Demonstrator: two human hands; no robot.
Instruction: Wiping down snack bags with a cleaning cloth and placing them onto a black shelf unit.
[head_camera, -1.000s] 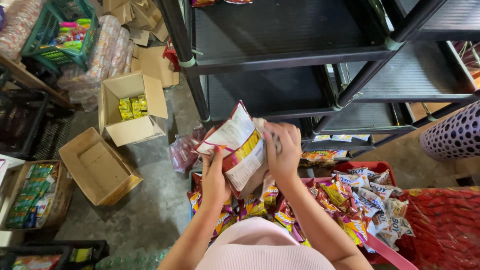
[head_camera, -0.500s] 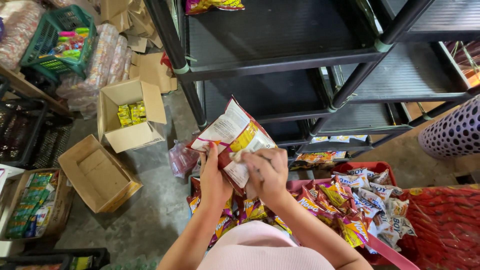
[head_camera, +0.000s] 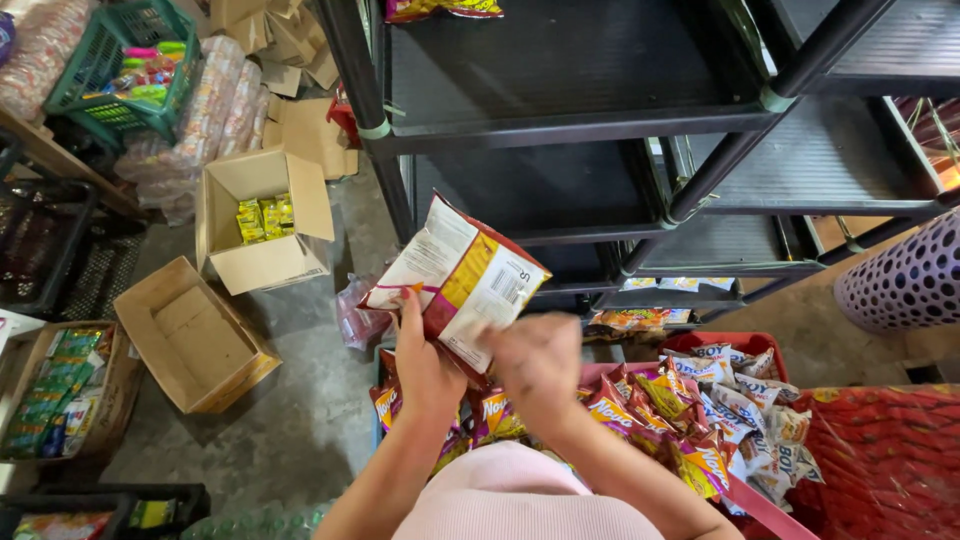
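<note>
R hand (head_camera: 535, 365) dropped from the packets' (head_camera: 458, 280) top edge, now blurred, grip unclear. L hand (head_camera: 425, 360) keeps them pinched, raised before the black shelves (head_camera: 560, 120), over the crate (head_camera: 735, 345).

Lying heaped in the red crate (head_camera: 720, 345): red-yellow snack packets (head_camera: 680, 420); being held above, a white-orange packet stack (head_camera: 460, 275); showing in the open carton (head_camera: 265, 215), yellow packs (head_camera: 262, 217).
</note>
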